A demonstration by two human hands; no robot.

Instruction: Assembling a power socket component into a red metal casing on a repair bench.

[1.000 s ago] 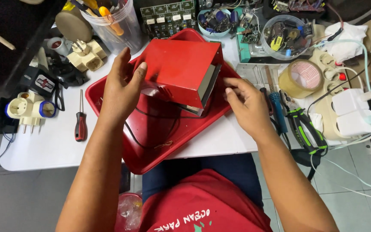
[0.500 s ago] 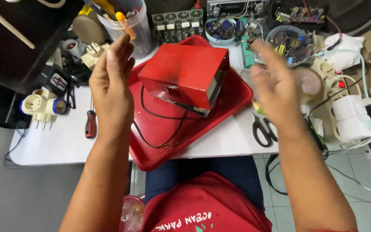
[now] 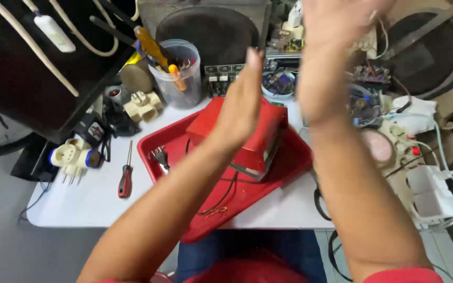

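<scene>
My left hand [image 3: 243,102] is raised edge-on above the table, fingers straight and together, holding nothing. My right hand [image 3: 336,21] is lifted higher, blurred, palm flat and fingers apart, also holding nothing. Below them a red metal box [image 3: 260,137] rests tilted in a red plastic tray [image 3: 205,209] on the white table. A black cable [image 3: 225,195] with a plug [image 3: 161,157] lies in the tray beside the box. Neither hand touches the box.
A red-handled screwdriver [image 3: 126,178] and white plug adapters [image 3: 72,156] lie left of the tray. A clear tub of tools [image 3: 176,73] stands behind. Circuit boards, bowls of parts, a tape roll [image 3: 378,145] and white power strips [image 3: 433,194] crowd the right side.
Both hands left the red box and rose up towards the camera. The view has also shifted, with the table sitting lower in the frame.
</scene>
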